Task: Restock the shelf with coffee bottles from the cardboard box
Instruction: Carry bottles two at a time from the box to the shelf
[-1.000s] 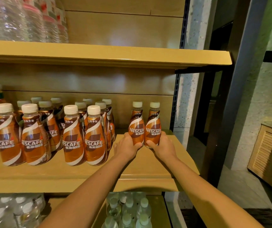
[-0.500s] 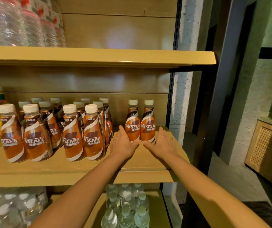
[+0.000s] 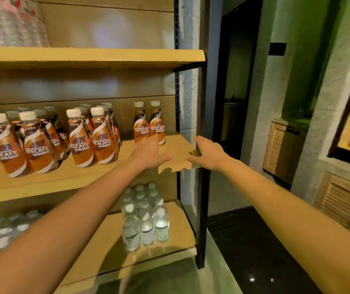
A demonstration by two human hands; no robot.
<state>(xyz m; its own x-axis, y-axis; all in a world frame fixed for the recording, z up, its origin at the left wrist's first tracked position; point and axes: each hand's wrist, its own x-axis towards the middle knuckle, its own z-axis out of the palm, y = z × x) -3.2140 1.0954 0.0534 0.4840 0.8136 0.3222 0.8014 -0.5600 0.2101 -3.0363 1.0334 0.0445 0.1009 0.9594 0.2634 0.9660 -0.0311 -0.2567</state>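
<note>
Both bare forearms reach up and forward from the bottom corners of the view, with the hands level with the tan wooden middle shelf (image 3: pixel 64 181). The left hand (image 3: pixel 148 154) lies palm down, fingers straight and close together, its tips just in front of the base of a pair of brown plastic coffee bottles with cream caps (image 3: pixel 141 129). Whether they touch the bottles is unclear (the picture is smeared there). Its grip is slack and holds nothing. The right hand (image 3: pixel 209 154) hovers palm down over the shelf's front right corner, beside the black metal upright (image 3: pixel 203 187). Its fingers are loosely spread, the grip likewise wide and empty. The pair stands upright and side by side at the back right of the shelf. It is apart from the larger cluster of matching coffee bottles (image 3: pixel 103 141), which stands in rows to the left. Small clear water bottles with white caps (image 3: pixel 146 219) stand on the shelf below, and large clear bottles (image 3: pixel 11 22) on the one above.
</note>
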